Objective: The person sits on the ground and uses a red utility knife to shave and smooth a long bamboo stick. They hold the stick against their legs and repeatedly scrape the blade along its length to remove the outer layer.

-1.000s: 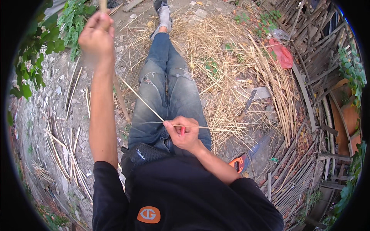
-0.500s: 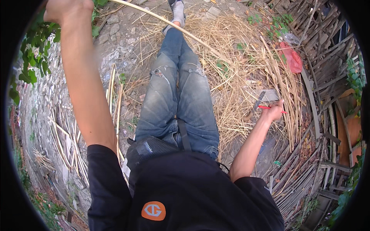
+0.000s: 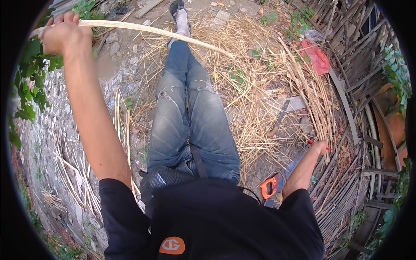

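Note:
My left hand (image 3: 63, 32) is raised at the upper left, closed around a long pale bamboo strip (image 3: 164, 31). The strip arcs from that fist to the right, over my outstretched jeans-clad legs (image 3: 190, 117), and its free end hangs above the straw. My right hand (image 3: 321, 147) reaches down to the right, among dry stalks on the ground. A thin red tool (image 3: 310, 141) sticks out on both sides of it, so the fingers seem closed on it. A dark-bladed knife (image 3: 279, 119) lies on the straw just left of that hand.
An orange-handled saw (image 3: 271, 186) lies by my right hip. Dry straw (image 3: 255, 82) covers the ground ahead. Split bamboo strips (image 3: 121, 125) lie to my left. Stacked bamboo poles (image 3: 346, 78) and a red cloth (image 3: 318, 58) line the right. Leafy plants (image 3: 30, 91) grow at the left.
My right hand let go of the strip at my lap and moved out to the ground on the right. My left hand swung the strip up and leftward.

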The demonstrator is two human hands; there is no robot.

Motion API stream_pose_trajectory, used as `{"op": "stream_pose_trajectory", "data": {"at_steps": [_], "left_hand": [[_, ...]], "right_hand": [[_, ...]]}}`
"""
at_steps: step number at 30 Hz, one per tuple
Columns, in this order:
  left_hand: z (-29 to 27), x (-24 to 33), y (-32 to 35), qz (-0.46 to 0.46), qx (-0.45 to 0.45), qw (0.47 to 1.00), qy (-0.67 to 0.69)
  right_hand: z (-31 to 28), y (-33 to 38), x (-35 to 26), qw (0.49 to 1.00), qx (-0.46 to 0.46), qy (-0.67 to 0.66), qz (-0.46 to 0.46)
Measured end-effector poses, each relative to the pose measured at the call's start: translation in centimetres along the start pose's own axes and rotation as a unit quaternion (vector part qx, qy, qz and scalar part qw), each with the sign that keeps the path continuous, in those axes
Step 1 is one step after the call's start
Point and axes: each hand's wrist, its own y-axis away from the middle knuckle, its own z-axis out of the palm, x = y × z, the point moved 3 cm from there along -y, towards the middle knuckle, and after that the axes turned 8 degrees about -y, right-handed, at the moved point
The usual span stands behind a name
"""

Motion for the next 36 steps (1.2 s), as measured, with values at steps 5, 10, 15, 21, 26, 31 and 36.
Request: {"op": "stream_pose_trajectory", "data": {"at_steps": [5,10,15,21,26,31,36], "left_hand": [[2.5,-3.7,11.3,-0.059,-0.010,0.998,-0.010],[2.7,-6.6,25.6,-0.195,-0.050,0.979,0.022],[-0.9,-6.5,34.7,-0.344,-0.127,0.928,0.065],[-6.5,-5.7,37.4,-0.431,-0.240,0.868,0.060],[-9.4,-1.2,35.8,-0.560,-0.393,0.721,-0.110],[-10.5,2.8,31.2,0.113,-0.530,0.750,-0.379],[-14.3,0.1,31.2,-0.233,-0.663,0.599,-0.383]], "right_hand": [[1.1,9.0,2.1,0.896,-0.411,-0.066,0.153],[-7.4,32.5,3.3,0.711,-0.697,0.056,0.077],[-10.1,44.4,5.1,0.639,-0.749,0.011,0.177],[-9.2,46.4,6.9,0.695,-0.687,-0.060,0.204],[-7.6,44.8,8.7,0.665,-0.728,-0.043,0.161],[-6.0,42.0,9.7,0.622,-0.771,0.003,0.136],[-6.2,43.0,8.9,0.588,-0.796,0.012,0.147]]}}
